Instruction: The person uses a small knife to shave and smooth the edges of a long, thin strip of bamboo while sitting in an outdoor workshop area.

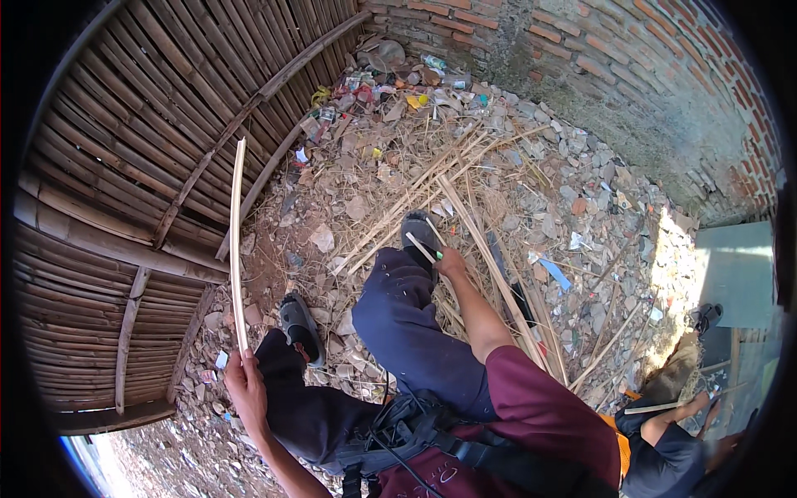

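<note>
My left hand (246, 383) is closed around the lower end of a long, pale split bamboo strip (237, 241). The strip stands up from my fingers toward the woven wall, bending slightly. Over my right knee and shoe, my right hand (451, 262) grips a slim, knife-like tool (422, 247) with a light edge and a bit of green by the fingers. Its exact kind is too small to tell. Beyond that hand, several bamboo strips (407, 202) lie loosely across each other on the ground.
A bamboo slat wall (124, 108) rises at the left, a brick wall (581, 50) at the back and right. Rubble and litter (398, 91) cover the ground. At the lower right, a co-worker's hand (693, 405) holds a pale strip (652, 409), near a grey-green panel (735, 257).
</note>
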Demonstrator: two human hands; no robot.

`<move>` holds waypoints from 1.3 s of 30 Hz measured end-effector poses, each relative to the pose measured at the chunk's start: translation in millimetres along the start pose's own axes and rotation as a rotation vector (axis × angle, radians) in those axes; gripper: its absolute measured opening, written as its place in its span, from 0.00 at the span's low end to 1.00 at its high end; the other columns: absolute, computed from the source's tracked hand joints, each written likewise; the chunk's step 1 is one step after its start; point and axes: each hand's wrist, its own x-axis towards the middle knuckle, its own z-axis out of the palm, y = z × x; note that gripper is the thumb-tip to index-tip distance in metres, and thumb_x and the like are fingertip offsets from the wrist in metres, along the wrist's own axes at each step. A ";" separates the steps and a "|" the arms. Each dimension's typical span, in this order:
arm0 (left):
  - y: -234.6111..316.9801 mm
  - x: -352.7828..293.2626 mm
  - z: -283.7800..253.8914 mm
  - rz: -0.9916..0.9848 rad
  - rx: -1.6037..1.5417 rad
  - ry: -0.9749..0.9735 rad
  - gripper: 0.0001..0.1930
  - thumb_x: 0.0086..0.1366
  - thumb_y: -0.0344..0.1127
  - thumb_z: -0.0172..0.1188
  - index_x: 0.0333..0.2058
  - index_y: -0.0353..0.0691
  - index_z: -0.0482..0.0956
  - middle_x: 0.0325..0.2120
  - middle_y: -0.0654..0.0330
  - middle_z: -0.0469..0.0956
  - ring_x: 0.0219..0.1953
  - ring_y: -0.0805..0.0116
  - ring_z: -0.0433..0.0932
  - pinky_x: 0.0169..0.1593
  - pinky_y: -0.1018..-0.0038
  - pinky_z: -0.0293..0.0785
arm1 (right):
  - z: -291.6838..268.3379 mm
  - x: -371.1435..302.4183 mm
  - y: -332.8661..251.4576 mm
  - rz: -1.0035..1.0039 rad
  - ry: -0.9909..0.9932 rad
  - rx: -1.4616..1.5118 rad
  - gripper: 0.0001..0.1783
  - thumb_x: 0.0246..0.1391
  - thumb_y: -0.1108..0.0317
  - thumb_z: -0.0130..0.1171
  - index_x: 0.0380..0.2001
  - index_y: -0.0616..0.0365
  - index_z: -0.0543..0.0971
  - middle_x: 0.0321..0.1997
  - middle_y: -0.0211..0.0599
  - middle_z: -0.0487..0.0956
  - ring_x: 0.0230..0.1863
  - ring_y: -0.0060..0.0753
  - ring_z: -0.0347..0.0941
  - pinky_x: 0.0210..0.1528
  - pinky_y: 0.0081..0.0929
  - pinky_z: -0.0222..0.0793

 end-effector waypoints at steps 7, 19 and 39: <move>6.9 -0.8 1.5 0.030 0.049 0.008 0.20 0.83 0.43 0.54 0.29 0.39 0.71 0.17 0.72 0.61 0.19 0.83 0.57 0.23 0.76 0.50 | -53.7 21.1 14.9 0.246 0.340 0.124 0.20 0.57 0.64 0.65 0.53 0.50 0.86 0.50 0.55 0.87 0.52 0.60 0.85 0.56 0.53 0.80; 13.2 0.1 9.5 0.061 0.022 -0.018 0.22 0.83 0.46 0.54 0.29 0.38 0.71 0.17 0.71 0.61 0.20 0.83 0.57 0.23 0.76 0.50 | -116.5 -70.7 -57.2 -0.058 -0.319 0.815 0.19 0.68 0.66 0.56 0.60 0.52 0.75 0.26 0.23 0.71 0.20 0.15 0.59 0.20 0.23 0.51; 12.3 -2.5 7.7 0.084 -0.098 -0.040 0.22 0.83 0.47 0.54 0.30 0.39 0.73 0.17 0.73 0.62 0.19 0.84 0.58 0.22 0.77 0.52 | -320.4 -334.3 -164.2 -0.902 -0.098 0.372 0.11 0.65 0.68 0.61 0.47 0.59 0.77 0.31 0.53 0.84 0.33 0.62 0.83 0.39 0.54 0.77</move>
